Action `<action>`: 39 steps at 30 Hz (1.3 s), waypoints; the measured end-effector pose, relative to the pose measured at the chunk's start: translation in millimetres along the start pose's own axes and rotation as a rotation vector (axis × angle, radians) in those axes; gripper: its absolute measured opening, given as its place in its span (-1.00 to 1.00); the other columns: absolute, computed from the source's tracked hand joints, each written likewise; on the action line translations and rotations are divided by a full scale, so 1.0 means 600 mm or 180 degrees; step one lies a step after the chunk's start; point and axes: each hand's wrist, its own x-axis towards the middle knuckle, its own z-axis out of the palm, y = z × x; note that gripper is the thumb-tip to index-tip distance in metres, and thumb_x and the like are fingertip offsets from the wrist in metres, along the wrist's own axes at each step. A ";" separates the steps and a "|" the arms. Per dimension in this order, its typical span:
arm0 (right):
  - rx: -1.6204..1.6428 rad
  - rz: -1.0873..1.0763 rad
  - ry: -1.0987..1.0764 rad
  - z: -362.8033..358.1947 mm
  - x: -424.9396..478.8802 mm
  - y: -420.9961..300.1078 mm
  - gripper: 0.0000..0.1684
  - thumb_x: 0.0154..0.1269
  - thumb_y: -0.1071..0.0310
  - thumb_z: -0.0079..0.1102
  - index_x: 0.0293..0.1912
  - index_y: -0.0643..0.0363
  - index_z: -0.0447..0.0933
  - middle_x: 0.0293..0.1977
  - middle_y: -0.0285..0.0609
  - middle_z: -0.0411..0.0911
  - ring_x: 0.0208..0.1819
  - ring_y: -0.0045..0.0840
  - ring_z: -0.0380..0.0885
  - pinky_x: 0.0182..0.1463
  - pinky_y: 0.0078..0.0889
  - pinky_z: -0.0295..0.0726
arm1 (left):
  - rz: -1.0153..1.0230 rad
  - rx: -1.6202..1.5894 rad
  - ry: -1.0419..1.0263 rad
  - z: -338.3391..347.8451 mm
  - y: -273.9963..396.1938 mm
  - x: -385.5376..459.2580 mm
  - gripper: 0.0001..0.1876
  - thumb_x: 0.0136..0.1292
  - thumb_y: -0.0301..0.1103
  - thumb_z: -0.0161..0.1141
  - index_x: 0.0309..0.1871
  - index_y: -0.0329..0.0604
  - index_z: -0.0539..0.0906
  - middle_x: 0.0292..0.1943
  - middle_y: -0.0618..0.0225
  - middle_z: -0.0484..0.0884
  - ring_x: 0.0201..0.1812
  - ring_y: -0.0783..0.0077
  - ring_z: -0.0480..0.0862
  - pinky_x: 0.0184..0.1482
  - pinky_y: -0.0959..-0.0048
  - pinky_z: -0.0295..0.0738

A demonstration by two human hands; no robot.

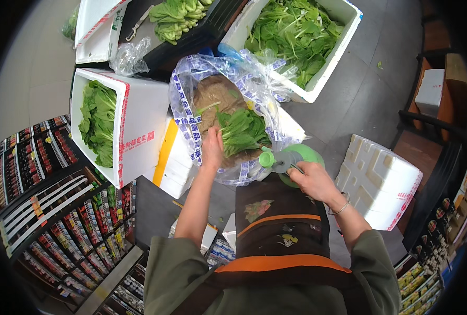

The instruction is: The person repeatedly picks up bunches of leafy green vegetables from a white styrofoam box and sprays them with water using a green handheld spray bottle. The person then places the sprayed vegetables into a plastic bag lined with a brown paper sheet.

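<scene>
In my left hand [213, 150] is the stem end of a bunch of leafy greens [243, 132], its leaves spread to the right. The bunch is over a clear plastic bag [186, 114] with purple print, opened wide and lined with brown paper [213, 92]. A loose pale stalk [208, 107] lies on that paper. My right hand [310, 179] grips a green pump spray bottle [302, 153] by its grey head, the green nozzle pointing left near the leaves. Whether spray is coming out I cannot tell.
Foam boxes hold greens at the left [145, 118] and at the upper right [347, 43]. More greens [178, 19] lie on a dark stand beside a knife [139, 23]. An upturned foam box [379, 181] stands at the right. Stocked shelves [80, 228] line the lower left.
</scene>
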 end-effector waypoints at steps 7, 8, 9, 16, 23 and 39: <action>-0.0084 0.0057 0.0055 -0.021 -0.015 0.001 -0.43 0.30 -0.05 0.09 -0.36 0.39 0.57 -0.56 0.21 0.53 -0.43 0.06 0.56 -0.22 -0.03 0.52 | 0.0010 -0.1184 0.0335 -0.038 0.024 0.008 -0.84 0.47 -0.41 0.12 0.03 -0.21 0.47 -0.24 -0.03 0.68 -0.22 -0.04 0.71 -0.29 0.15 0.56; -0.0014 0.0069 0.0096 -0.021 -0.015 0.010 -0.43 0.30 -0.05 0.09 -0.36 0.39 0.57 -0.56 0.21 0.52 -0.43 0.06 0.55 -0.22 -0.04 0.52 | -0.0328 -0.1684 0.0273 -0.046 0.008 0.026 -0.85 0.47 -0.41 0.10 0.04 -0.17 0.47 -0.23 0.04 0.69 -0.22 0.05 0.73 -0.32 0.20 0.57; 0.0041 0.0051 0.0102 -0.020 -0.016 0.015 -0.43 0.30 -0.05 0.10 -0.36 0.39 0.57 -0.56 0.21 0.52 -0.44 0.06 0.55 -0.23 -0.04 0.52 | -0.1672 -0.3035 -0.0332 -0.054 -0.002 0.049 -0.93 0.48 -0.41 0.10 -0.04 -0.11 0.52 -0.30 0.36 0.66 -0.28 0.50 0.71 -0.36 0.48 0.55; -0.0048 -0.0019 0.0256 -0.025 -0.005 0.002 -0.43 0.28 -0.04 0.11 -0.37 0.41 0.56 -0.57 0.23 0.49 -0.46 0.02 0.54 -0.24 -0.04 0.51 | -0.0565 -0.1193 -0.1609 -0.020 -0.092 0.098 -0.82 0.30 -0.45 0.20 -0.08 -0.30 0.56 -0.21 -0.14 0.71 -0.15 -0.16 0.70 -0.12 0.12 0.57; 0.0013 -0.0137 -0.0032 -0.032 -0.020 -0.007 -0.45 0.26 -0.02 0.12 -0.40 0.41 0.54 -0.55 0.25 0.51 -0.43 0.08 0.55 -0.22 -0.01 0.52 | 0.0877 0.0521 -0.1469 -0.033 -0.031 0.085 -0.73 0.32 -0.51 0.19 0.06 -0.28 0.49 -0.16 -0.17 0.68 -0.10 -0.24 0.67 -0.07 -0.01 0.57; 0.0216 -0.0288 0.0331 -0.002 -0.016 0.029 -0.45 0.28 -0.01 0.13 -0.44 0.39 0.49 -0.61 0.11 0.43 -0.55 -0.17 0.45 -0.36 -0.13 0.43 | 0.1505 -0.0327 -0.0569 -0.077 0.051 0.028 -0.74 0.29 -0.65 0.18 0.01 -0.26 0.48 -0.14 -0.02 0.63 -0.12 -0.12 0.66 -0.12 0.13 0.55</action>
